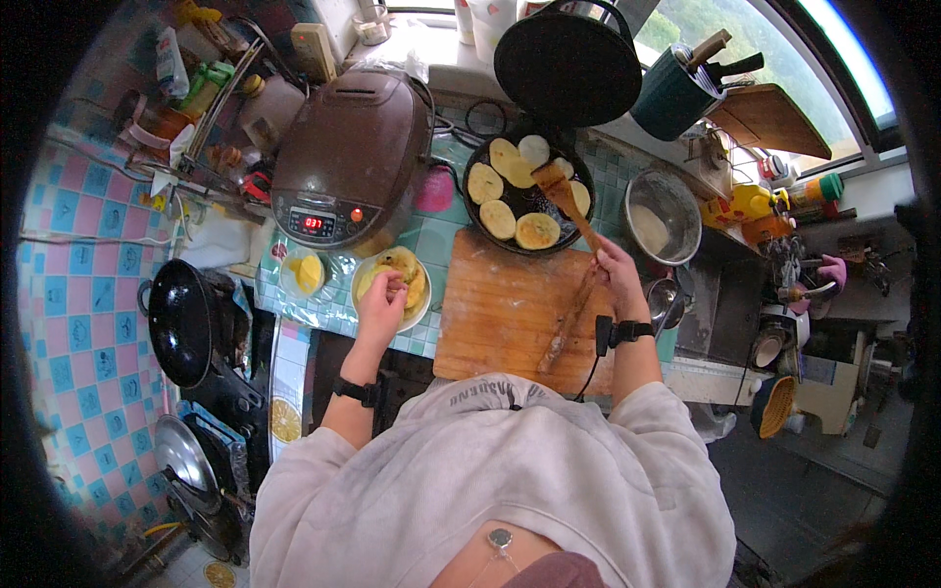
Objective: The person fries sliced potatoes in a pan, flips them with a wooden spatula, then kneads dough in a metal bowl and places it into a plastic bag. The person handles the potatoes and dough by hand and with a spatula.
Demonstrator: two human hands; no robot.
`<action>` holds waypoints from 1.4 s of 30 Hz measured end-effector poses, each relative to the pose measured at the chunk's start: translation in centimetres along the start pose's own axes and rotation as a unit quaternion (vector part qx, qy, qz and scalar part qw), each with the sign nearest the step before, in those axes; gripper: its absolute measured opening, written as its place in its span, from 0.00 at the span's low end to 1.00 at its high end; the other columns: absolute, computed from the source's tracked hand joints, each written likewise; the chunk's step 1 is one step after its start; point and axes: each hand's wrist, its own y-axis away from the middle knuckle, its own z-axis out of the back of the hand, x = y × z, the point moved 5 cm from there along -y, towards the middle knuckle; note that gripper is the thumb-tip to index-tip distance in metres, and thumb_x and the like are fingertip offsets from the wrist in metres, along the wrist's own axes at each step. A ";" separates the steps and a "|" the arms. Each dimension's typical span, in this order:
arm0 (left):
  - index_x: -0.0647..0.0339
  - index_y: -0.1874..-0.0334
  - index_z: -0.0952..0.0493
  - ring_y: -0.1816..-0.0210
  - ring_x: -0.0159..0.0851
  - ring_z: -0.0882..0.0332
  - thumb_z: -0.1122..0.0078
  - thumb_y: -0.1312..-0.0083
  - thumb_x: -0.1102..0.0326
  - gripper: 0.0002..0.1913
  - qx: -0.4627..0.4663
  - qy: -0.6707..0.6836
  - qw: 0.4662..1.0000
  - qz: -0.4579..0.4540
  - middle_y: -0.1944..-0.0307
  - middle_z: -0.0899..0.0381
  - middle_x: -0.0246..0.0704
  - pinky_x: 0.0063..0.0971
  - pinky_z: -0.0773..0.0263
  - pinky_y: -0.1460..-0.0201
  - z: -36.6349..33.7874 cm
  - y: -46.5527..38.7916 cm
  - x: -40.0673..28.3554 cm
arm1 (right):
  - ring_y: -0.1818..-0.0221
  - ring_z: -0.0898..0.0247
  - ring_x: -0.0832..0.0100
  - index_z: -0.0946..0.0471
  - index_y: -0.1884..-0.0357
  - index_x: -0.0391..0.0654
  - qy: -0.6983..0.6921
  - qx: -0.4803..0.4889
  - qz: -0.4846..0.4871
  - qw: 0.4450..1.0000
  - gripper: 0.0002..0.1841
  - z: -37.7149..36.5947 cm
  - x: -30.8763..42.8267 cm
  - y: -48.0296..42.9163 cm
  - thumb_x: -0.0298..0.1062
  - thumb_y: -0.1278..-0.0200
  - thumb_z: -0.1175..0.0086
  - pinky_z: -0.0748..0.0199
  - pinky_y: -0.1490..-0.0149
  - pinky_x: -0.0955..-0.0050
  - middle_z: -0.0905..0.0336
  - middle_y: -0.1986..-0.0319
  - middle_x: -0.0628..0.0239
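Observation:
My right hand (617, 270) grips the handle of a wooden spatula (560, 192). Its blade rests over a round black electric griddle (468, 197), among several small flatbreads (537, 231), some browned and some pale. The griddle's black lid (567, 67) stands raised behind it. Over a white bowl (420, 322) of cooked flatbreads (401, 259), my left hand (381, 303) has its fingers bent at the breads; whether they pinch one is unclear. In front of me lies a floury wooden board (492, 316) with a thin rolling pin (564, 331) along its right side.
A brown multicooker (349, 147) with a lit display stands left of the griddle. A small bowl with yellow contents (305, 272) sits before it. To the right are a metal bowl (687, 235) holding dough (650, 226), and a sink (717, 309). A black wok (180, 323) is at the left.

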 end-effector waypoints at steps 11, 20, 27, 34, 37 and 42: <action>0.65 0.48 0.28 0.61 0.31 0.19 0.45 0.36 0.78 0.14 0.019 -0.011 1.000 -0.012 0.61 0.19 0.36 0.23 0.22 0.58 -0.8 -0.3 -0.6 | 0.64 0.24 0.55 0.23 0.41 0.51 0.492 -0.192 0.277 0.803 0.19 -4.4 6.0 0.4 0.28 0.33 0.51 0.27 0.58 0.63 0.20 0.60 0.54; 0.67 0.46 0.29 0.57 0.32 0.20 0.48 0.35 0.78 0.15 0.021 0.014 1.000 0.000 0.58 0.21 0.38 0.24 0.21 0.57 0.4 0.0 0.2 | 0.55 0.24 0.47 0.22 0.45 0.45 0.577 -0.096 0.170 0.793 0.18 -8.1 9.8 2.7 0.31 0.37 0.49 0.26 0.51 0.55 0.19 0.59 0.48; 0.67 0.46 0.29 0.59 0.32 0.19 0.47 0.33 0.77 0.14 0.013 0.024 0.999 0.043 0.58 0.21 0.37 0.24 0.21 0.57 1.1 0.6 0.2 | 0.56 0.24 0.46 0.22 0.46 0.43 0.540 -0.171 0.174 0.805 0.17 -8.8 11.5 6.0 0.32 0.36 0.49 0.26 0.52 0.53 0.19 0.61 0.46; 0.67 0.48 0.28 0.64 0.29 0.19 0.46 0.35 0.77 0.14 0.007 0.008 1.000 0.008 0.61 0.20 0.36 0.22 0.23 0.61 0.6 -0.1 0.3 | 0.60 0.24 0.45 0.23 0.48 0.42 0.549 -0.157 0.235 0.787 0.15 -10.1 9.4 3.4 0.31 0.36 0.49 0.26 0.57 0.51 0.20 0.65 0.47; 0.66 0.48 0.28 0.64 0.29 0.19 0.46 0.35 0.77 0.14 0.007 0.017 1.000 0.008 0.62 0.20 0.36 0.22 0.23 0.61 0.4 -0.2 0.7 | 0.62 0.22 0.46 0.23 0.48 0.42 0.543 -0.213 0.259 0.770 0.15 -8.1 9.8 3.3 0.30 0.36 0.50 0.24 0.59 0.52 0.19 0.66 0.49; 0.66 0.48 0.28 0.63 0.29 0.19 0.45 0.36 0.77 0.14 0.024 0.064 0.998 0.012 0.62 0.19 0.36 0.22 0.22 0.60 -1.0 -1.0 0.2 | 0.63 0.21 0.49 0.22 0.53 0.42 0.660 -0.225 0.180 0.694 0.12 -7.0 11.2 0.6 0.29 0.36 0.52 0.23 0.61 0.52 0.18 0.66 0.50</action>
